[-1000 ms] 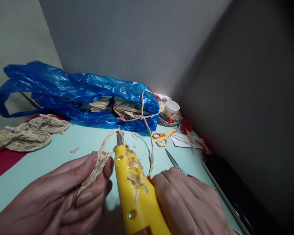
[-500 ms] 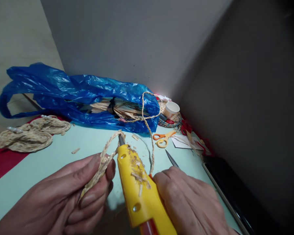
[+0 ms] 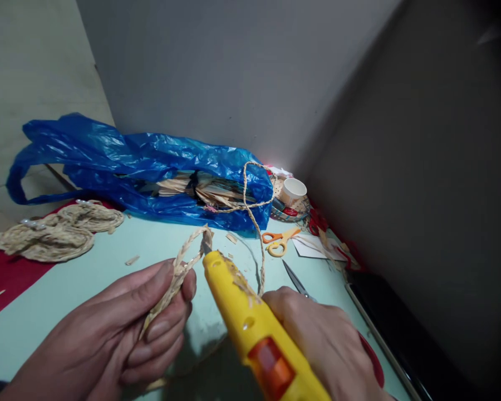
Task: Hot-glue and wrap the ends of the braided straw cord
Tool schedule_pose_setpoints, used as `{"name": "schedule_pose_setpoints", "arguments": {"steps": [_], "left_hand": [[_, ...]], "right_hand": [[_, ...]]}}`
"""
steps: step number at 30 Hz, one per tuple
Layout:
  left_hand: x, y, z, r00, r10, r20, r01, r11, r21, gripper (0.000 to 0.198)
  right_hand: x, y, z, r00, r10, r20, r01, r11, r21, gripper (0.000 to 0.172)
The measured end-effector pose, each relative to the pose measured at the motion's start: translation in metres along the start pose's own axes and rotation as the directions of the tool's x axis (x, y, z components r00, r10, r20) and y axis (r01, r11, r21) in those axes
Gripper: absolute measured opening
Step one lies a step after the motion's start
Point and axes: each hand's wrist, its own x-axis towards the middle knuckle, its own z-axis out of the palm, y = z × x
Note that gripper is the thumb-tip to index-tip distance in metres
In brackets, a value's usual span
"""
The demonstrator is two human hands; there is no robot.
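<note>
My left hand [image 3: 146, 317] pinches a braided straw cord [image 3: 172, 287], bent into a narrow loop above my fingers. In my right hand [image 3: 321, 334] is a yellow glue gun [image 3: 237, 306], with bits of straw stuck along its top and an orange-red switch at its rear. Its metal nozzle points away from me and meets, or nearly meets, the far end of the loop; whether they touch I cannot tell. A longer run of the braid [image 3: 254, 223] arcs up beyond my right hand, over the bag. My right fingers around the handle are mostly hidden.
Behind lies a blue plastic bag [image 3: 108, 161] with straw bundles [image 3: 209, 189]. Coiled braid pieces [image 3: 50, 239] rest at left on red cloth. Orange-yellow scissors [image 3: 280, 240], a dark blade [image 3: 296, 278], a basket holding a white cup [image 3: 293, 190] and a black device [image 3: 401, 328] are at right.
The glue gun has rolled and tilted in my right hand, so its switch shows more and the stuck straw less. My left hand keeps its hold on the braid. The whole view has shifted slightly.
</note>
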Motion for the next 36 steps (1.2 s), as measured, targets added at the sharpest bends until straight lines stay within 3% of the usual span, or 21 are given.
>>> {"name": "schedule_pose_setpoints", "arguments": {"steps": [2, 4, 5, 7, 9, 12, 14, 16, 20, 24, 27, 32, 34, 36], "left_hand": [[0.003, 0.003, 0.001, 0.999, 0.006, -0.036, -0.006, 1.0, -0.01, 0.041], [0.006, 0.007, 0.002, 0.997, 0.057, -0.054, -0.057, 0.998, 0.007, 0.044], [0.007, 0.01, 0.001, 0.996, 0.084, -0.042, -0.083, 0.996, 0.031, 0.043], [0.008, 0.015, 0.001, 0.99, 0.14, 0.016, -0.141, 0.985, 0.097, 0.037], [0.008, 0.021, 0.0, 0.977, 0.202, 0.067, -0.21, 0.965, 0.158, 0.035], [0.009, 0.03, 0.0, 0.951, 0.303, 0.07, -0.31, 0.921, 0.234, 0.031], [0.01, 0.035, -0.001, 0.934, 0.349, 0.08, -0.358, 0.898, 0.255, 0.029], [0.011, 0.039, -0.001, 0.925, 0.368, 0.093, -0.379, 0.892, 0.245, 0.027], [0.008, 0.041, 0.0, 0.928, 0.356, 0.111, -0.373, 0.899, 0.23, 0.025], [0.0, 0.036, 0.002, 0.945, 0.288, 0.157, -0.323, 0.903, 0.284, 0.032], [-0.004, 0.031, 0.002, 0.941, 0.236, 0.242, -0.307, 0.898, 0.315, 0.036], [-0.008, 0.028, 0.006, 0.922, 0.153, 0.356, -0.292, 0.877, 0.381, 0.043], [-0.01, 0.028, 0.008, 0.914, 0.178, 0.365, -0.345, 0.813, 0.469, 0.043], [-0.015, 0.027, 0.01, 0.889, 0.267, 0.371, -0.445, 0.69, 0.57, 0.044]], "right_hand": [[0.0, 0.001, 0.001, 0.987, 0.162, 0.005, -0.16, 0.968, 0.192, 0.018], [0.004, 0.001, -0.001, 0.931, 0.354, 0.086, -0.36, 0.856, 0.372, 0.035], [0.008, 0.001, -0.003, 0.885, 0.435, 0.166, -0.459, 0.751, 0.475, 0.048], [0.015, 0.005, -0.007, 0.78, 0.524, 0.341, -0.59, 0.437, 0.679, 0.068], [0.023, 0.011, -0.009, 0.744, 0.525, 0.413, -0.556, 0.145, 0.818, 0.07], [0.03, 0.023, -0.009, 0.738, 0.536, 0.41, -0.426, -0.102, 0.899, 0.058], [0.029, 0.027, -0.009, 0.668, 0.603, 0.436, -0.363, -0.248, 0.898, 0.057], [0.024, 0.029, -0.009, 0.582, 0.682, 0.444, -0.296, -0.331, 0.896, 0.058], [0.005, 0.034, -0.01, 0.494, 0.764, 0.415, -0.242, -0.337, 0.91, 0.047], [-0.016, 0.043, -0.009, 0.458, 0.774, 0.437, -0.306, -0.324, 0.895, 0.029], [-0.026, 0.049, -0.01, 0.463, 0.766, 0.445, -0.39, -0.275, 0.879, 0.024], [-0.029, 0.045, -0.018, 0.508, 0.736, 0.449, -0.554, -0.12, 0.824, 0.031], [-0.028, 0.041, -0.024, 0.525, 0.72, 0.454, -0.624, -0.037, 0.781, 0.036], [-0.027, 0.039, -0.028, 0.532, 0.718, 0.449, -0.689, 0.059, 0.722, 0.041]]}}
